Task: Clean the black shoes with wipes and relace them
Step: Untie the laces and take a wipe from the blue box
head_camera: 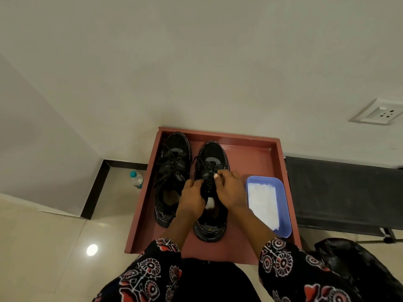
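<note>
I see both hands mid-frame: left hand [193,196] & right hand [229,188] fingers pinching laces [208,171] on right shoe [212,162].

Left sleeve [152,273], near left: black cloth printed with round flower shapes in white outline and red patches; its cuff ends partway up the forearm, leaving the lower arm bare; right sleeve [290,267], near right: the same black, white and red flower print, cut loose and wide, its cuff likewise stopping short of the wrist; left hand [192,197] and right hand [229,188]: both bare, without gloves; a pale, light-coloured nail shows on one right fingertip.
</note>
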